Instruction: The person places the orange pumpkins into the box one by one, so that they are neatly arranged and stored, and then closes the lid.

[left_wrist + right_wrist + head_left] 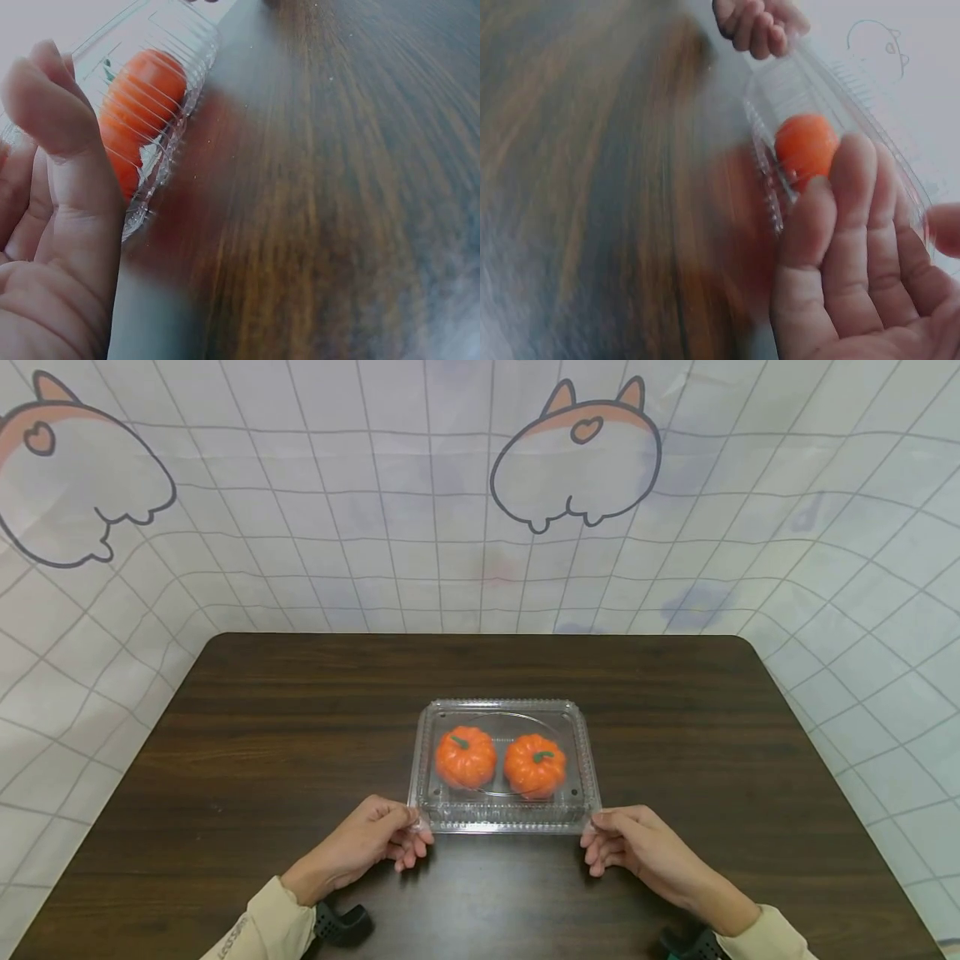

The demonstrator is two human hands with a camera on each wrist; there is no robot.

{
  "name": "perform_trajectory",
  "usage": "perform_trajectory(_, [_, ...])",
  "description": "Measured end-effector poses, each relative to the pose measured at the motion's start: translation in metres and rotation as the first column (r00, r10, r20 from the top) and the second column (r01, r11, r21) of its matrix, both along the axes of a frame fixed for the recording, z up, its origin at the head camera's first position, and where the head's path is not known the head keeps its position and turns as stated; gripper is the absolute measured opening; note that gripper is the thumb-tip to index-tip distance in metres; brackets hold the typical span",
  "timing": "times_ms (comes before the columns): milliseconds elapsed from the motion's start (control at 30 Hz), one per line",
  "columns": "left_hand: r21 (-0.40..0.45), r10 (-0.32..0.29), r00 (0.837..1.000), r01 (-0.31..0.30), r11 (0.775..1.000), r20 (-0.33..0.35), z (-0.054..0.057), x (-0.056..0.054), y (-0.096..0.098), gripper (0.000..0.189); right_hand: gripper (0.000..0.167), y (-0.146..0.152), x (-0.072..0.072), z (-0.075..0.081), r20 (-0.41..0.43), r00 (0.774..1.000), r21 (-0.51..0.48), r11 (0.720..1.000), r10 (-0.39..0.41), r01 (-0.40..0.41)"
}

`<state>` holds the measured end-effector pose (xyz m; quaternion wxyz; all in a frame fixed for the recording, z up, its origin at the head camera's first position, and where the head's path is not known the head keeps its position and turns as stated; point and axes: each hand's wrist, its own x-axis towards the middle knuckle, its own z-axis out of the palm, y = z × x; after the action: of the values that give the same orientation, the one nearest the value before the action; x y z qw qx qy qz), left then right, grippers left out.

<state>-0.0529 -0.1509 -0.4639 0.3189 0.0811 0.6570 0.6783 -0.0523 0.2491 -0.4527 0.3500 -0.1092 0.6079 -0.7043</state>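
A clear plastic clamshell container (504, 818) is on the dark table, with its lid over two small orange pumpkins. One pumpkin (461, 768) sits in the left half, the other pumpkin (531, 770) in the right half; both have green stems. My left hand (384, 833) pinches the container's near left corner between thumb and fingers. At the near right corner, my right hand (633, 845) pinches the rim likewise. The left wrist view shows the ribbed side of the container (191, 82) beyond the hand. Whether its base touches the table cannot be told.
The brown wooden table (315, 718) extends around the container on every side. White grid-patterned sheeting (420, 527) with cartoon animal drawings stands behind the table and along both sides. Dark straps (341, 925) are at both wrists, beside cream sleeves.
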Motion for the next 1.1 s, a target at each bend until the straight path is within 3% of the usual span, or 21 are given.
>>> perform_trajectory(233, [0.012, 0.001, 1.0, -0.001, 1.0, 0.018, 0.0003, -0.0002, 0.0014, 0.037, 0.035, -0.0031, 0.0013, -0.0008, 0.02, 0.998, 0.002, 0.998, -0.064, 0.064])
perform_trajectory(533, [0.031, -0.016, 1.0, 0.015, 0.999, 0.016, -0.0015, -0.0005, 0.0032, 0.036, 0.04, -0.004, 0.0022, -0.0047, -0.067, 0.99, 0.031, 0.991, -0.124, 0.126])
perform_trajectory(733, [0.036, -0.023, 0.999, 0.022, 0.999, 0.032, -0.0012, 0.0001, 0.0044, 0.036, 0.039, -0.0027, 0.0013, -0.0062, 0.008, 0.996, -0.019, 0.996, -0.09, 0.09])
perform_trajectory(1100, [0.048, -0.01, 0.994, 0.005, 0.999, 0.112, -0.0023, 0.0005, 0.0012, 0.038, 0.039, 0.0039, -0.0026, -0.0073, 0.122, 0.99, 0.0, 0.997, -0.07, 0.071])
